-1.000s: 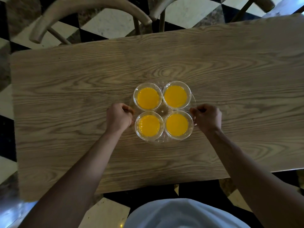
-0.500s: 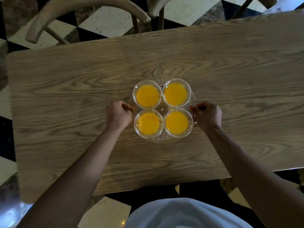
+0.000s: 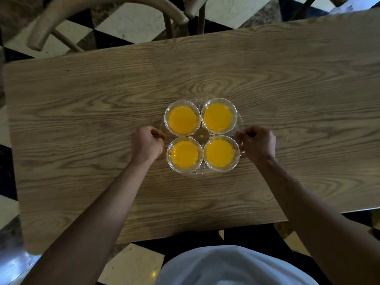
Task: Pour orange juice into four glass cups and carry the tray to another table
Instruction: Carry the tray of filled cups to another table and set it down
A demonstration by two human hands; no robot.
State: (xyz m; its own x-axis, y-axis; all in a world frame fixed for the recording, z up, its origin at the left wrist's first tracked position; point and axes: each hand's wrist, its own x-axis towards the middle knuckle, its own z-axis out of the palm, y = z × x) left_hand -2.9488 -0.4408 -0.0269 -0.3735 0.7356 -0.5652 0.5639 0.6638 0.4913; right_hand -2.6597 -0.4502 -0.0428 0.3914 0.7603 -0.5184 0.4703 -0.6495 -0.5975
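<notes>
Several glass cups of orange juice (image 3: 182,122) stand in a square on a clear round tray (image 3: 202,135) at the middle of a wooden table (image 3: 287,99). My left hand (image 3: 146,145) grips the tray's left rim with curled fingers. My right hand (image 3: 257,143) grips the right rim the same way. The tray's edge is faint and mostly hidden under the cups. I cannot tell whether the tray rests on the table or hangs just above it.
Two curved wooden chair backs (image 3: 107,9) stand beyond the table's far edge. Black-and-white checkered floor (image 3: 131,23) shows around the table. My white shirt (image 3: 226,266) is at the near edge.
The tray, cups and both hands have stayed together, shifting only slightly in the view. The grips look unchanged.
</notes>
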